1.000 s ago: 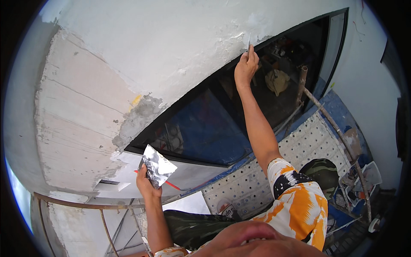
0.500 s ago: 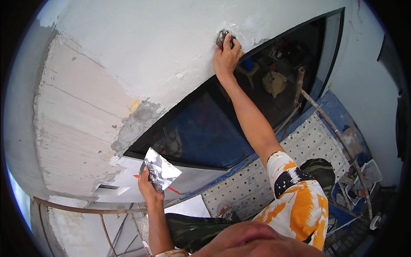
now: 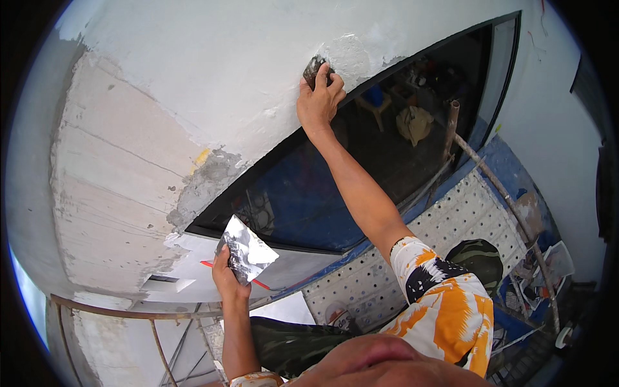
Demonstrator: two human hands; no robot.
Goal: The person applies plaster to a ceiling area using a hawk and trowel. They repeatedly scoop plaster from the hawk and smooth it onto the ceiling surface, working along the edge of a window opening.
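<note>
Raised against the white wall [image 3: 213,71], my right hand [image 3: 319,100] grips a dark, putty-smeared scraper blade [image 3: 314,71]. The blade lies on the wall just above the black window frame, and my fingers cover part of it. Beside it, to the right, is a wet-looking patch of putty [image 3: 348,55]. My left hand [image 3: 230,277], lower and nearer to me, is closed round the edge of a shiny metal plate [image 3: 248,255]. Grey and whitish smears mark that plate, which is held tilted and apart from the wall.
Below the wall patch runs a dark glass window [image 3: 303,193] in a black frame. I am over a perforated metal scaffold plank [image 3: 380,277]. Rusty scaffold pipes [image 3: 509,193] stand at right, near a white bin [image 3: 558,261] of debris. Rough bare plaster [image 3: 116,168] spreads at left.
My right hand has slid left and slightly down along the wall with the scraper, uncovering the putty patch. My left hand with the metal plate has shifted slightly right.
</note>
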